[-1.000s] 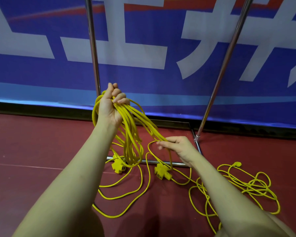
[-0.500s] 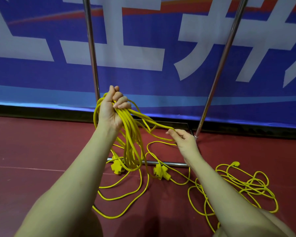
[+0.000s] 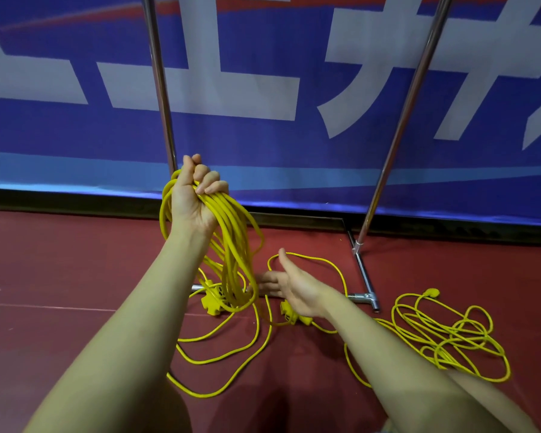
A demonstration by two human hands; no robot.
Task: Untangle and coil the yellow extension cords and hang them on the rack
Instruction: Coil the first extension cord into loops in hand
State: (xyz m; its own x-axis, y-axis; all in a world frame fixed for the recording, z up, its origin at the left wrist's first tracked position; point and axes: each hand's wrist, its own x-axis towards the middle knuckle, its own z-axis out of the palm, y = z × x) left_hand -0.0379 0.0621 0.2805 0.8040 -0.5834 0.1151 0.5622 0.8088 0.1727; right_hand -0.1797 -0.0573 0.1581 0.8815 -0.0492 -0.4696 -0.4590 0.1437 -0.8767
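A blue banner (image 3: pixel 263 145) with large white characters fills the background, standing at the edge of the dark red floor (image 3: pixel 60 276). In front of it rises the metal rack (image 3: pixel 161 89): two upright poles and a low crossbar at floor level; its top is out of view.

On the floor to the right lies a loose, tangled yellow extension cord (image 3: pixel 444 332) with its plug (image 3: pixel 431 292) at the far end, well apart from both hands. Slack loops (image 3: pixel 231 354) of cord trail across the floor between the forearms.

The left hand (image 3: pixel 191 198) is raised, fingers clenched around the top of a coiled bundle (image 3: pixel 231 245) of yellow cord that hangs down with its long axis vertical, reaching a yellow socket block (image 3: pixel 213 300) by the crossbar. The right hand (image 3: pixel 294 285) is lower and to the right, palm up, fingers released and straight, holding nothing; its fingertips point toward the bottom of the hanging bundle, just beside it. A second socket block (image 3: pixel 289 315) sits under its wrist.

The slack lies below and in front of the right hand, so that hand seems better placed to gather the next loop up to the left.
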